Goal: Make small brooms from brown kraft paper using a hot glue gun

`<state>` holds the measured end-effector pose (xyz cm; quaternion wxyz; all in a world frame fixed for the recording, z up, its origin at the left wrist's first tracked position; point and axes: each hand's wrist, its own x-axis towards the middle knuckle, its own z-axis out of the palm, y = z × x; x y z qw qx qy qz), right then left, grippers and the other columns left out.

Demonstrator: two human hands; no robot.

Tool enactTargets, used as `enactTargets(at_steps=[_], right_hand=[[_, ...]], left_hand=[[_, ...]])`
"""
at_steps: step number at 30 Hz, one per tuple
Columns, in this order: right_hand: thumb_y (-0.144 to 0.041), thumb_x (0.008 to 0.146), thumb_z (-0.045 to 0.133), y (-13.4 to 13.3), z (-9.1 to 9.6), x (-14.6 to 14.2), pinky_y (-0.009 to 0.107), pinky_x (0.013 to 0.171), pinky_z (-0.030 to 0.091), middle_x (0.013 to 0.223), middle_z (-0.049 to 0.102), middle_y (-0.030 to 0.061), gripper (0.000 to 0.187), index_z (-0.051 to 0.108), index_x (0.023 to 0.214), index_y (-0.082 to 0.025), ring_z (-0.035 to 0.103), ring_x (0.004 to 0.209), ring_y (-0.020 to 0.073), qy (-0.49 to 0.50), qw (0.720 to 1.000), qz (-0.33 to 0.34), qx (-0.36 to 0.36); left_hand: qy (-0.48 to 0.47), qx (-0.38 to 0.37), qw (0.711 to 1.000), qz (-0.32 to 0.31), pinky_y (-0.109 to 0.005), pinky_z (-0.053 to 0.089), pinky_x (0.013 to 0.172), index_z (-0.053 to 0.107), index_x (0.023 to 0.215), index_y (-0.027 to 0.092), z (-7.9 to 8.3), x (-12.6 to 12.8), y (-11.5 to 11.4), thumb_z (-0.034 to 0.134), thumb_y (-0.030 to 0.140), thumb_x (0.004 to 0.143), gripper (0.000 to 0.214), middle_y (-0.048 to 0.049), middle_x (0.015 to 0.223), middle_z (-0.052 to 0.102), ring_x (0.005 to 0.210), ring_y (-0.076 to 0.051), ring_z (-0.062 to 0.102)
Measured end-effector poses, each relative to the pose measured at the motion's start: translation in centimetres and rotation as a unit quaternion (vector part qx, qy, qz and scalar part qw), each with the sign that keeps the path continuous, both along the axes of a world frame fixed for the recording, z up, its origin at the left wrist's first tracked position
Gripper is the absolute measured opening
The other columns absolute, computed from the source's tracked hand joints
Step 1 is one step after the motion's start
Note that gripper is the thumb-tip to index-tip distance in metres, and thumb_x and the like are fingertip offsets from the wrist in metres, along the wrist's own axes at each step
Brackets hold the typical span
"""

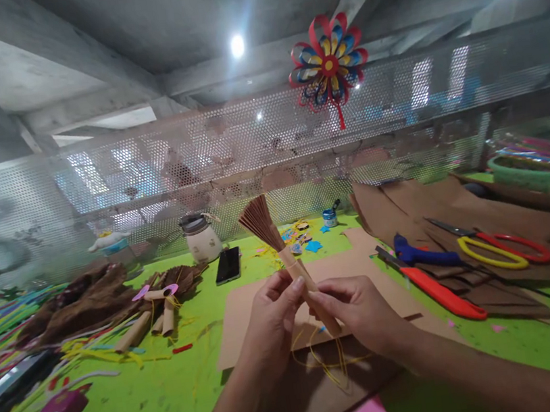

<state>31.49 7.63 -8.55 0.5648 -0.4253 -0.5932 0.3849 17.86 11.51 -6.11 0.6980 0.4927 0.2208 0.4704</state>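
Observation:
My left hand (270,319) and my right hand (359,313) both grip a rolled tan paper tube (299,274) above the green table (144,408). A fan of brown fringed paper (259,222) sticks out of the tube's upper end, tilted up and to the left. Fingers of both hands are pinched round the tube's lower half. Thin yellow strings (327,359) dangle from below my hands. A tan cardboard sheet (248,305) lies flat on the table under them.
Finished tubes with brown fringe (158,304) lie at the left. A phone (228,264) and a white jar (201,238) stand behind. Glue gun (428,273), scissors (496,248) and brown paper sheets (408,204) are at the right. A paper flower (328,62) hangs on the mesh screen.

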Motion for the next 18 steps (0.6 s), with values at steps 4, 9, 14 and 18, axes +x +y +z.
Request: enactTargets(at_steps=[4,9,14,18], right_hand=[[-0.045,0.084,0.058,0.1,-0.1,-0.1,0.025,0.061,0.045,0.069,0.064,0.0037,0.035,0.071,0.077,-0.013,0.055,0.066,0.0154,-0.020,0.999,-0.026,0.003],[-0.044,0.085,0.056,0.3,-0.6,-0.2,0.026,0.062,0.045,0.069,0.065,0.0039,0.035,0.070,0.078,-0.012,0.056,0.066,0.0155,-0.024,0.999,-0.037,0.009],[-0.043,0.085,0.057,0.5,-0.9,-0.5,0.025,0.061,0.045,0.070,0.064,0.0033,0.033,0.068,0.079,-0.013,0.057,0.067,0.0151,-0.018,0.999,-0.039,0.013],[-0.041,0.082,0.059,0.5,-1.1,-0.8,0.025,0.062,0.046,0.073,0.064,0.0027,0.029,0.067,0.086,-0.013,0.058,0.067,0.0147,0.004,1.000,-0.009,-0.015]], left_hand=[[0.037,0.012,0.999,-0.002,-0.025,0.043,0.066,0.072,0.089,0.014,-0.2,-0.2,0.4,0.075,0.027,0.071,0.022,-0.0052,0.078,0.066,0.067,-0.014,0.056],[0.062,0.034,0.997,0.010,-0.025,0.044,0.069,0.073,0.089,0.013,-0.8,-0.2,0.7,0.071,0.028,0.076,0.020,-0.0050,0.075,0.066,0.067,-0.013,0.056],[0.059,0.024,0.998,0.020,-0.023,0.045,0.063,0.071,0.086,0.013,-1.1,-0.1,0.8,0.071,0.029,0.075,0.019,-0.0040,0.071,0.066,0.061,-0.012,0.056],[0.040,-0.014,0.998,0.055,-0.022,0.048,0.062,0.072,0.085,0.013,-0.6,-0.4,1.6,0.078,0.027,0.067,0.024,-0.0038,0.073,0.068,0.061,-0.012,0.058]])
